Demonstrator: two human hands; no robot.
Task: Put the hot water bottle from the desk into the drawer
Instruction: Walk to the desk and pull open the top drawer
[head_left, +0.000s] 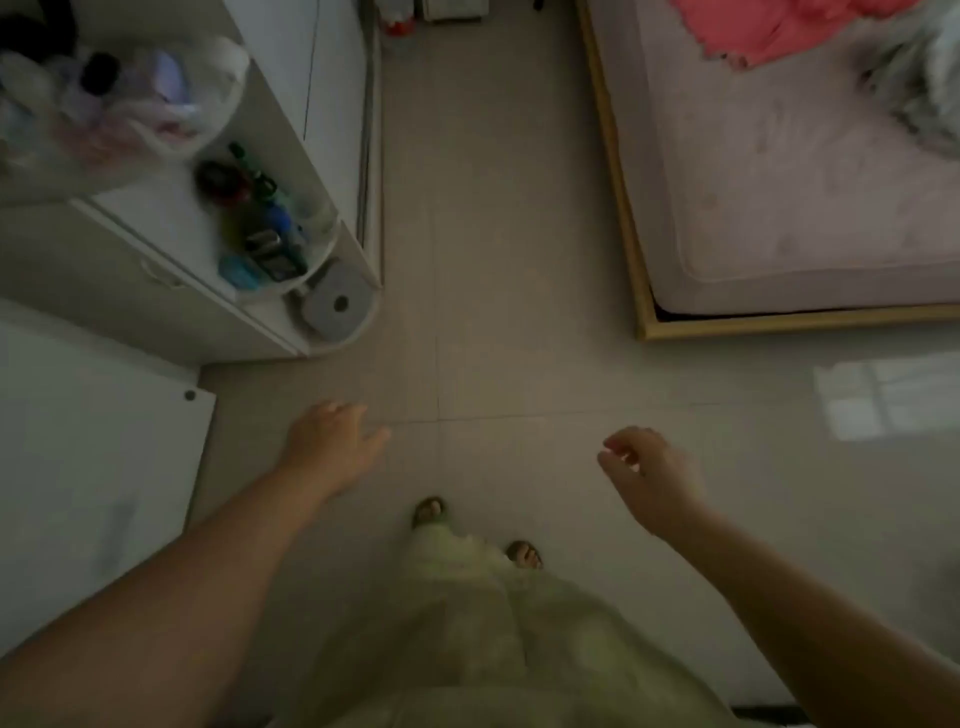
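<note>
— Where was the hot water bottle?

— I couldn't pick it out. The left hand (332, 441) hung over the floor (493, 260) with fingers loosely spread, holding nothing; the right hand (649, 475) was half curled, also empty. I judged they were simply swinging free mid-walk.

— Any writing?

— None I could read. The clutter on the white shelf (249, 218) was too blurred, and no drawer showed open.

The person wears loose, pale green trousers (498, 613) and open-toed sandals (429, 510), with both forearms bare and sleeveless.
</note>
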